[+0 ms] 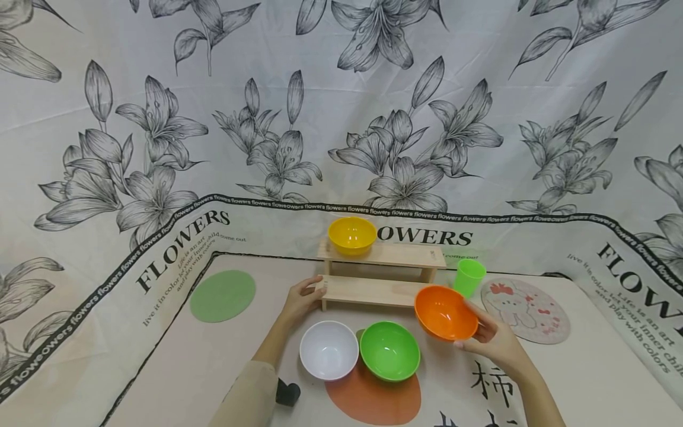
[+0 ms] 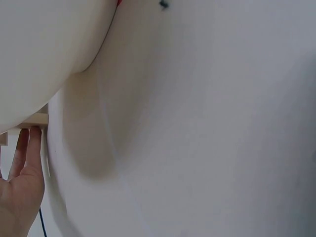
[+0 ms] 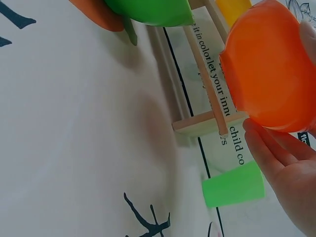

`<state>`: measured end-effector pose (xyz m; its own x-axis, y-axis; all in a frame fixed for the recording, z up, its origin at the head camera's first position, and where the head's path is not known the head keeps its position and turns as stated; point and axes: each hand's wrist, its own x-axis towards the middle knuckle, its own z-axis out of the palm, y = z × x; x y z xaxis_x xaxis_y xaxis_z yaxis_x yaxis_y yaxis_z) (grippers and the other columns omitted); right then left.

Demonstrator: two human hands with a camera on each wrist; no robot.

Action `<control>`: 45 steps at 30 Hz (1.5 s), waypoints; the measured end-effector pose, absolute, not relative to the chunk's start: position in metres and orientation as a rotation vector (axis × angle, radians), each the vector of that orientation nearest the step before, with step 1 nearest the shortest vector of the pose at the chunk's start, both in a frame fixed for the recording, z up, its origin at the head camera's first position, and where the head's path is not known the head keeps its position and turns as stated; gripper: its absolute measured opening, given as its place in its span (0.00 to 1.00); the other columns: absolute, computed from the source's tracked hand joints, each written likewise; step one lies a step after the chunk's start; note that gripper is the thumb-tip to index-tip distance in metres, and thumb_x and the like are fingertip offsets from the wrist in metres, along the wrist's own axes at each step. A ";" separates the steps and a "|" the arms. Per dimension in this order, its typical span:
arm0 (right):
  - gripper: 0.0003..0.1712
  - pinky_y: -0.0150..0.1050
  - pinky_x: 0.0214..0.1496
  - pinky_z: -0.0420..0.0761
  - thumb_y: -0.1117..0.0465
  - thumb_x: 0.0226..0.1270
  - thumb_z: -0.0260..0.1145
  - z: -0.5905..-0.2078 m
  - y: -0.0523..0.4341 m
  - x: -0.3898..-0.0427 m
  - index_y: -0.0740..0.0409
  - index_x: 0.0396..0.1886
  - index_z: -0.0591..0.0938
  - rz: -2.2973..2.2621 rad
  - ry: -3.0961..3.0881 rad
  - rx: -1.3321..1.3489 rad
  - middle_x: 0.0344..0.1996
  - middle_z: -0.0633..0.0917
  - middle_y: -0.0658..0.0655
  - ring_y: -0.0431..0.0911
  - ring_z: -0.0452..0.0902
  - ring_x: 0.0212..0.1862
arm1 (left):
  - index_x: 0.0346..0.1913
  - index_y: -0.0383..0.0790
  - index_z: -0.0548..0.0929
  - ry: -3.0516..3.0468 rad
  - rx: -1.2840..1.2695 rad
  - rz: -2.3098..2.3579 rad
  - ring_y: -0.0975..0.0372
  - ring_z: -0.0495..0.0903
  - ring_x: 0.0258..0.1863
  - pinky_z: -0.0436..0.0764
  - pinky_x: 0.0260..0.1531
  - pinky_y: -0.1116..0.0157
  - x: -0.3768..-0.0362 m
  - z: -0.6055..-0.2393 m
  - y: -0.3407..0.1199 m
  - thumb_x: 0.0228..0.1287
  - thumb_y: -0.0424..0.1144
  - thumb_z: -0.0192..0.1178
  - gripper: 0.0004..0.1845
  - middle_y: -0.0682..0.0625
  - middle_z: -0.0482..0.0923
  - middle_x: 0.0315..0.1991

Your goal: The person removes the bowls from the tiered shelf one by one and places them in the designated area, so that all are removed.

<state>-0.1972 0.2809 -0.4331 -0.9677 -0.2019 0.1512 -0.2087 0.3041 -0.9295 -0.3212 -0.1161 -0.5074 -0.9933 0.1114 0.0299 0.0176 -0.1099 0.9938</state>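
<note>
My right hand (image 1: 493, 341) grips an orange bowl (image 1: 445, 312) at its right side, with the thumb near the rim and the fingers under it. The bowl is tilted and overlaps the right end of a two-step wooden rack (image 1: 373, 289) in the head view. In the right wrist view the same bowl (image 3: 271, 69) is held off the table. My left hand (image 1: 300, 301) touches the left end of the rack's lower step; its extended fingers (image 2: 33, 143) meet the wood in the left wrist view. A yellow bowl (image 1: 352, 236) stands on the upper step's left end.
A white bowl (image 1: 328, 350) and a green bowl (image 1: 390, 351) stand side by side before the rack, over an orange patch (image 1: 373, 403). Right of the rack are a green cup (image 1: 470, 278) and a round rabbit mat (image 1: 525, 311). A green round mat (image 1: 223, 296) lies at left.
</note>
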 end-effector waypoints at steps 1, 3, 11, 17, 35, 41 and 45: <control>0.48 0.21 0.51 0.75 0.70 0.55 0.70 -0.434 0.281 -0.197 0.72 0.70 0.53 1.817 -2.529 0.398 0.67 0.56 0.76 0.20 0.67 0.50 | 0.61 0.30 0.72 2.056 0.149 2.287 0.54 0.81 0.44 0.83 0.47 0.59 -0.321 -0.508 -0.116 0.60 0.30 0.62 0.25 0.31 0.77 0.50; 0.48 0.21 0.51 0.75 0.70 0.55 0.70 -0.435 0.281 -0.195 0.72 0.70 0.53 1.824 -2.529 0.395 0.67 0.56 0.77 0.20 0.67 0.50 | 0.61 0.30 0.72 2.067 0.149 2.276 0.54 0.80 0.45 0.82 0.47 0.59 -0.321 -0.508 -0.116 0.60 0.31 0.62 0.25 0.30 0.76 0.51; 0.48 0.21 0.52 0.74 0.70 0.55 0.69 -0.445 0.283 -0.193 0.74 0.70 0.53 1.826 -2.528 0.427 0.67 0.55 0.78 0.21 0.67 0.52 | 0.61 0.30 0.72 2.084 0.140 2.257 0.53 0.80 0.46 0.82 0.48 0.58 -0.320 -0.507 -0.116 0.60 0.32 0.63 0.26 0.30 0.75 0.52; 0.48 0.21 0.52 0.75 0.68 0.56 0.69 -0.448 0.283 -0.191 0.72 0.71 0.52 1.856 -2.559 0.360 0.68 0.54 0.76 0.20 0.67 0.51 | 0.62 0.32 0.72 2.055 0.119 2.270 0.53 0.80 0.46 0.82 0.48 0.59 -0.320 -0.506 -0.116 0.60 0.32 0.63 0.26 0.31 0.75 0.52; 0.50 0.24 0.53 0.76 0.67 0.55 0.70 -0.458 0.284 -0.186 0.71 0.71 0.52 1.886 -2.577 0.283 0.69 0.52 0.75 0.19 0.67 0.49 | 0.61 0.31 0.72 2.075 0.113 2.267 0.53 0.80 0.45 0.82 0.48 0.59 -0.320 -0.505 -0.115 0.61 0.31 0.62 0.25 0.30 0.76 0.51; 0.49 0.24 0.53 0.76 0.65 0.56 0.70 -0.460 0.285 -0.184 0.68 0.72 0.53 1.861 -2.608 0.229 0.70 0.53 0.73 0.19 0.67 0.49 | 0.61 0.29 0.72 2.084 0.123 2.273 0.53 0.81 0.45 0.83 0.47 0.57 -0.318 -0.504 -0.114 0.61 0.31 0.62 0.25 0.30 0.76 0.51; 0.49 0.26 0.53 0.77 0.65 0.56 0.70 -0.462 0.287 -0.182 0.67 0.72 0.53 1.848 -2.630 0.205 0.70 0.54 0.73 0.24 0.70 0.51 | 0.62 0.29 0.71 2.077 0.120 2.280 0.53 0.80 0.45 0.82 0.48 0.56 -0.318 -0.504 -0.113 0.62 0.31 0.61 0.25 0.29 0.75 0.51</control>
<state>-0.1822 0.2869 -0.4623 -0.9887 -0.1495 0.0082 -0.0584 0.3345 -0.9406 -0.3179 -0.1135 -0.5039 -0.9955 0.0930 0.0201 0.0113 -0.0935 0.9956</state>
